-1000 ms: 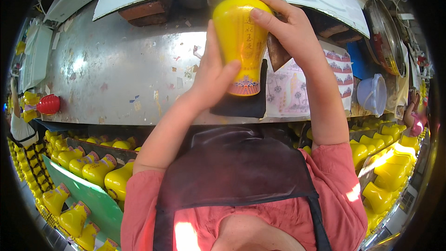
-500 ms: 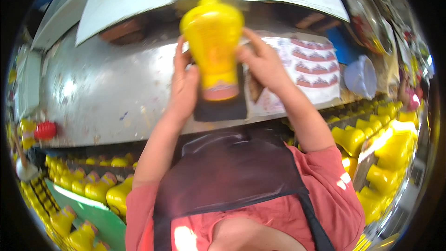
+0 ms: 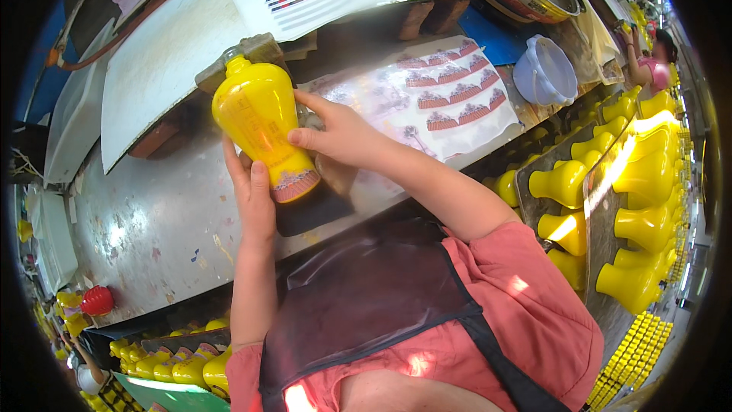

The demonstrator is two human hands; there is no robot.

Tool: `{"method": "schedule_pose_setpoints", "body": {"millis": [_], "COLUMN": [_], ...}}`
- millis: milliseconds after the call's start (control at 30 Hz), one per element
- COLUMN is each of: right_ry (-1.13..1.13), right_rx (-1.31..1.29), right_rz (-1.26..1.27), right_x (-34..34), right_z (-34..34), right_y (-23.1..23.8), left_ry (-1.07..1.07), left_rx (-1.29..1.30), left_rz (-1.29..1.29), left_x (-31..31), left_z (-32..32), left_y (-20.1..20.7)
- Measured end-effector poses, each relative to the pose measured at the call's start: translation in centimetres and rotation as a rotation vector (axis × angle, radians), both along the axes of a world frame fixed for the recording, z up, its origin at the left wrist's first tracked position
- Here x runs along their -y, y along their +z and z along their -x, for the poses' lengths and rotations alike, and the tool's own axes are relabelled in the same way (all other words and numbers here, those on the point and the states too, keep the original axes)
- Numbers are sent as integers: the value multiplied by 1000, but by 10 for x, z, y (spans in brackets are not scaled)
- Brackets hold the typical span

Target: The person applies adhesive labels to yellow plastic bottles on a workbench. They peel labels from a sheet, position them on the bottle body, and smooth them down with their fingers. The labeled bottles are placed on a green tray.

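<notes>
A glossy yellow vase [image 3: 263, 118] lies tilted over a dark pad [image 3: 320, 215], its narrow neck pointing away from me at a small grey-brown block [image 3: 267, 52]. Around its foot runs a pink patterned band with a purple edge; faint lettering marks the body. My left hand [image 3: 254, 194] grips the lower left side, thumb in front and the other fingertips partly hidden behind. From the right, my right hand [image 3: 335, 128] holds the body, its thumb on the front and a finger along the upper side. Whether the neck touches the block I cannot tell.
Sheets of printed transfers [image 3: 457, 91] lie right of the vase. A raised white board [image 3: 171, 61] spans the back. A pale blue bucket [image 3: 545, 72] stands at the right, a red container [image 3: 97, 300] at the left. Racks of yellow vases [image 3: 560, 183] flank me. A person [image 3: 654, 65] works far right.
The view has swung, so the bench and sheets appear turned. The vase now leans to the left in the picture, still held between both hands.
</notes>
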State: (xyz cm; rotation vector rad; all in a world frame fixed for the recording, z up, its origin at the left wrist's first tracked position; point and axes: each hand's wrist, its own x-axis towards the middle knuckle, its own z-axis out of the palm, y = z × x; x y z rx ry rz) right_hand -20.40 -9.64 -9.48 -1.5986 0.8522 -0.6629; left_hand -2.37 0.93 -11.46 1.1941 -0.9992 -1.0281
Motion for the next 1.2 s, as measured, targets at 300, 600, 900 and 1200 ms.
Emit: {"method": "schedule_pose_setpoints", "body": {"millis": [300, 600, 900, 1200], "right_ry": [-109, -458, -141, -188], "right_rx": [262, 186, 59, 6], "right_rz": [-352, 438, 1184, 1050], "right_x": [4, -4, -54, -38], "right_z": [12, -11, -15, -26], "right_y": [21, 27, 22, 54], "left_ry": [29, -7, 66, 33], "left_rx": [-84, -219, -252, -290], "left_rz": [-12, -9, -52, 32], "left_x": [-3, -4, -1, -1], "left_z": [4, -5, -4, -7], "left_y": [8, 2, 4, 2]}}
